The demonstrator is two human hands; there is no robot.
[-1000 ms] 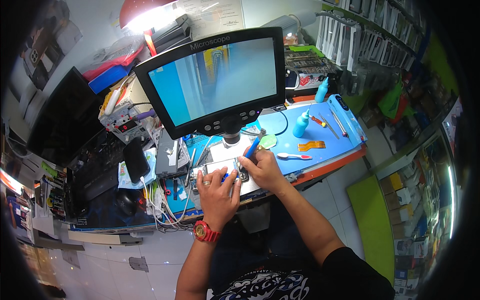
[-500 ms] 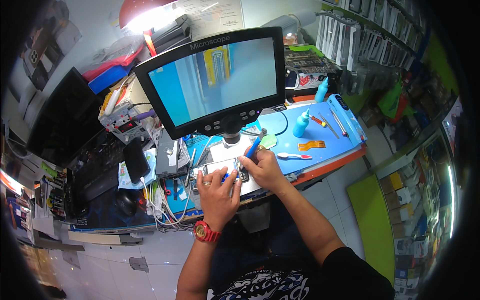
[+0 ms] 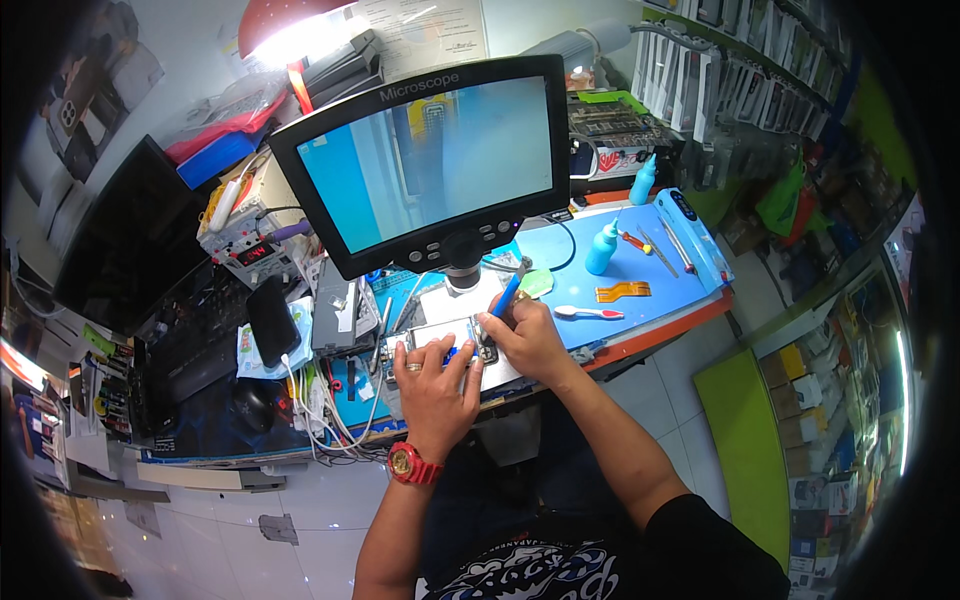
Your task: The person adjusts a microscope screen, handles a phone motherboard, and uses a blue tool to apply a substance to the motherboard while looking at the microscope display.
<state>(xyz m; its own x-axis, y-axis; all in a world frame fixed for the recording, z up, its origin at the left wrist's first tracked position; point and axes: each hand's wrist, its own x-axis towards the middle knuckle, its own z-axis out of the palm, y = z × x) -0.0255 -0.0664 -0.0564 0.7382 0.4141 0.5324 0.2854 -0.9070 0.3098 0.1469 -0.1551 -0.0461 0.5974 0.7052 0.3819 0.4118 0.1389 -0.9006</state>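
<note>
Under the lens (image 3: 463, 280) of a microscope lies an opened phone (image 3: 437, 331) with its inner parts exposed. My left hand (image 3: 438, 388), a red watch at its wrist, rests on it with fingers spread flat. At the phone's right end, my right hand (image 3: 530, 338) is closed around a slim blue-handled tool (image 3: 508, 296), held slanted like a pen. Its tip is too small to make out. Above the hands, the microscope screen (image 3: 440, 175) displays a magnified yellow-edged connector at its top, partly blurred.
On the blue mat to the right are a blue squeeze bottle (image 3: 601, 250), an orange flex cable (image 3: 623, 291), a toothbrush (image 3: 590, 313) and a screwdriver (image 3: 634, 243). Leftward sit a black phone (image 3: 271, 320) on a cable, a mouse (image 3: 252, 402) and a power supply (image 3: 262, 253).
On the microscope screen the magnified connector has shifted upward, and less of it shows. Both my hands hold nearly the same place.
</note>
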